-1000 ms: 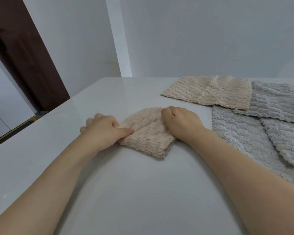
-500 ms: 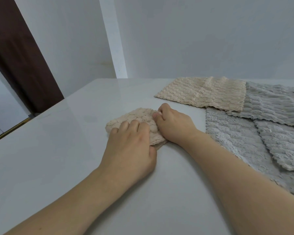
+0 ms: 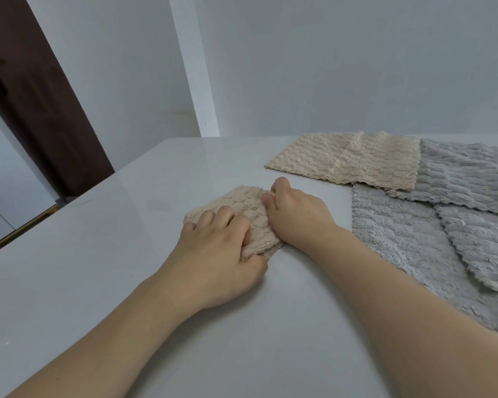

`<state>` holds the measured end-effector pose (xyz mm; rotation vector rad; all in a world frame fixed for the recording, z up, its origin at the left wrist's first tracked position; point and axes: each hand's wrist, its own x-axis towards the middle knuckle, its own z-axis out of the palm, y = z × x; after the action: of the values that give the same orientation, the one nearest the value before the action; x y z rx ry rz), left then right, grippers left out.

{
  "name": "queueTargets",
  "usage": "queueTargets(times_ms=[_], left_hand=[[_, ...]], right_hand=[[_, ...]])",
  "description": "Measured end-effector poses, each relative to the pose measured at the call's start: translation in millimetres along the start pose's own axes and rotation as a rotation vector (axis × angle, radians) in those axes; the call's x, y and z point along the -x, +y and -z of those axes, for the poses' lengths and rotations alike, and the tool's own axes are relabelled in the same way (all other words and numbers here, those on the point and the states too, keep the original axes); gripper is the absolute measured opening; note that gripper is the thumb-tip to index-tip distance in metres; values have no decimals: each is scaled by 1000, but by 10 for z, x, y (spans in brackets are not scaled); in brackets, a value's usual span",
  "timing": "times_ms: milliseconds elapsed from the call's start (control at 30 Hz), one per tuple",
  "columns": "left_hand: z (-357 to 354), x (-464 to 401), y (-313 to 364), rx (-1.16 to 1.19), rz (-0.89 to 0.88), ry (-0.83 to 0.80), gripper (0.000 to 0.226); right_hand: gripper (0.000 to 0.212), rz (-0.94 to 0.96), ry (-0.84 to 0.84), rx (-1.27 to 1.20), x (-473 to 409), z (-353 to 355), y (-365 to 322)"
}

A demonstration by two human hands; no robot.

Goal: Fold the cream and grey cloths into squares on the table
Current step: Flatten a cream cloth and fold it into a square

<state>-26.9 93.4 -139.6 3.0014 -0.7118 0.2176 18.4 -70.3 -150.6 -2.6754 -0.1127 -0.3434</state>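
My left hand (image 3: 213,254) lies over the near half of a small folded cream cloth (image 3: 242,205) in the middle of the white table (image 3: 98,254), fingers curled down into the fluffy pile and thumb tucked under its near edge, so it grips the bundle. A second ago this hand sat at the cloth's left corner; it has since crossed onto the top, and the cloth now looks smaller and thicker, which I take to mean one more fold has gone in. My right hand (image 3: 296,216) sits against the cloth's right side, fingers bent, thumb and fingertips pinching the far right edge, much where it was before. The piece reads as roughly square, so I judge this first cloth to be close to done, needing only a press to flatten it. Further back and to the right, a second cream cloth (image 3: 348,159) lies open and flat, overlapping several grey cloths (image 3: 400,234) spread unfolded near the right edge. Those all remain to be folded.
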Motion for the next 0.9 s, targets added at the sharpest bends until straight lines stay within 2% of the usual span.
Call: queueTargets(times_ms=[167,267,400,467,500,600,667,733,767,867,900], left_hand=[[-113,-32,78,-17,62,52,30],[-132,-63,102,37,82,14,27],[-14,-127,-10,193,92,-186,21],[56,-135,-122,342,98,-324,28],[74,-135,-185,438,120,-334,31],[54,-146,-274,662,167,-182,21],[-2,-160,-286,543,110,-86,19],[-29,-153,-280,441,72,-88,16],[-28,-145,-286,424,72,-122,21],[-23,-126,-316,379,69,-256,61],[-20,-127,-312,351,57,-280,67]], right_hand=[[24,-7,25,-13,6,-4,-15],[20,-3,26,4,10,-16,-32],[23,-14,24,18,5,-19,-34],[24,-25,26,7,1,-12,-23],[23,-27,27,3,-3,-11,-19],[22,-31,22,-1,-9,-17,-17],[23,-38,25,-6,-6,-15,-19],[24,-45,32,-4,-1,-11,-21],[23,-50,37,0,3,-12,-24],[19,-77,59,9,4,-20,-40],[19,-86,66,16,2,-22,-40]])
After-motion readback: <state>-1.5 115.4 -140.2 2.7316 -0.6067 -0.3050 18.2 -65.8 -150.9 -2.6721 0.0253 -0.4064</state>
